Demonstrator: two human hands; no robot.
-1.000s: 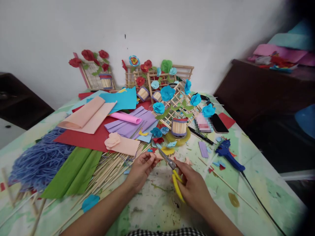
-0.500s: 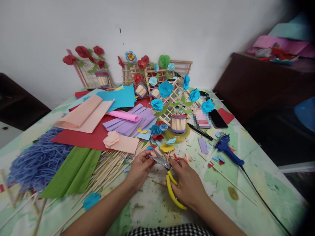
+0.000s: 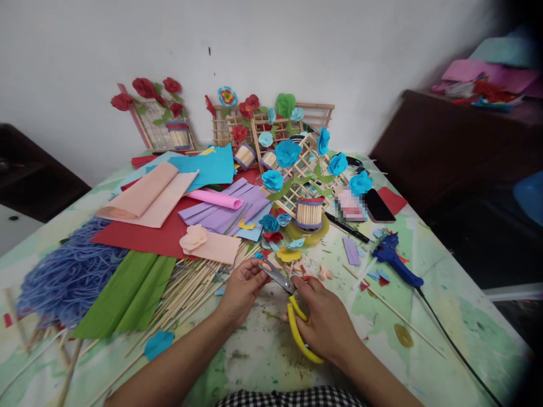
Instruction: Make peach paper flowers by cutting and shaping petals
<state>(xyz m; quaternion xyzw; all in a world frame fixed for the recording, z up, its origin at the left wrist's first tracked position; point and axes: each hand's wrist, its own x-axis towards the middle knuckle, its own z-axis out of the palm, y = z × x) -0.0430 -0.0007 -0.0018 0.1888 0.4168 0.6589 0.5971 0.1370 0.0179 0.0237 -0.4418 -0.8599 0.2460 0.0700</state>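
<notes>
Taking the scissors as the dial's centre, with the wall at twelve, the left hand sits between eight and nine o'clock, thumb and fingertips pinching what looks like a small piece of pale pink paper, mostly hidden beside the blade tips; the right hand, between four and five, has its fingers curled about the yellow handles, though which loops they pass through I cannot tell; the paper should be light, soft and easily creased or torn, best pinched by a narrow margin; the scissors look stiff and firm, safest gripped by the handles, since the blade edges lie just beside the left fingertips; toward one o'clock a yellow paper flower lies near the blades, the stick barrel beyond it; bamboo sticks crowd nine; the blue glue gun lies well apart at three; movement looks easiest toward six, over the flecked tablecloth.
</notes>
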